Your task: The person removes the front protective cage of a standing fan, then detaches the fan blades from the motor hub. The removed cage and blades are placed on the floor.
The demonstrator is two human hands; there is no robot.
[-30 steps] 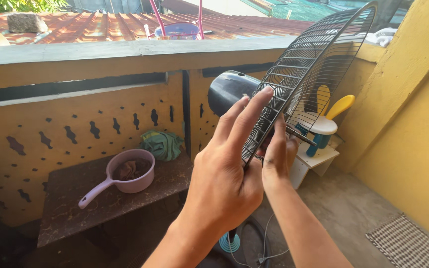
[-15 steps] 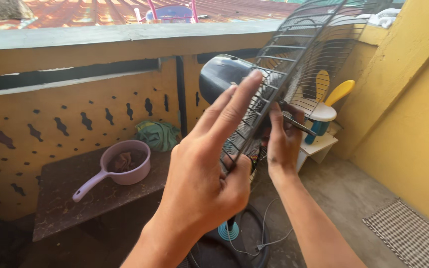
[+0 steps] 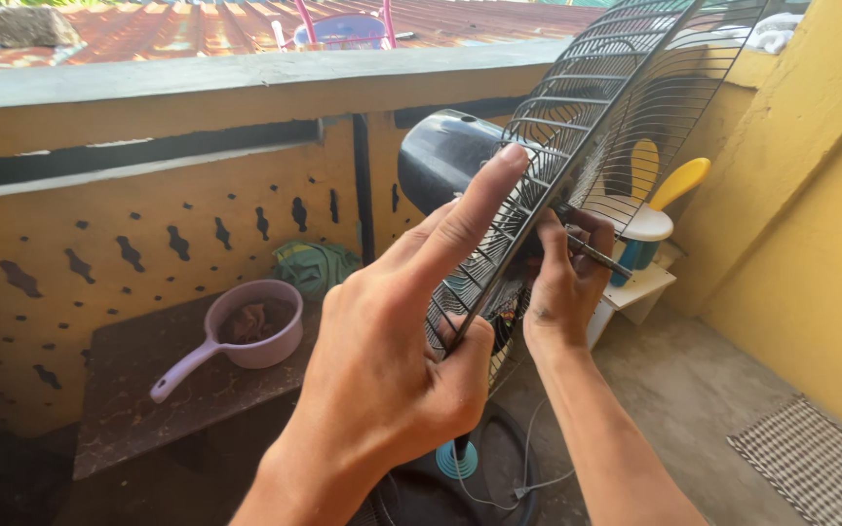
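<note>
**Two hands steady a fan's wire guard against its motor**

One wire fan guard (image 3: 626, 107), the largest thing in hand, stands tilted in front of the black motor housing (image 3: 445, 161) of one pedestal fan, rising toward the upper right corner of the view. It sits edge-on to the camera, so it appears to be held at the motor's front rather than resting on anything by itself.

The left hand (image 3: 392, 360) braces it from the near side: the thumb hooks round the lower rim while the fingers lie flat and stretched up along the wires, which seems to keep the guard from swinging. That grip is a loose clamp on the guard, not a fist. The right hand (image 3: 562, 282) reaches in from the far side at the guard's centre, where the motor's shaft (image 3: 596, 255) pokes out; its grip is closed around the hub area there, though exactly what the fingertips pinch is hidden behind the wires.

Below, one fan base (image 3: 460, 458) with a teal collar stands on the concrete floor, a thin cord trailing beside it.

To the left, one dark tabletop (image 3: 148, 390) carries one lilac dipper (image 3: 246, 336) with a rag inside and one green cloth (image 3: 314, 265) bundled against the wall. One small stool with yellow parts (image 3: 650, 219) stands behind the guard, and one checked mat (image 3: 811, 468) lies at the right.
</note>
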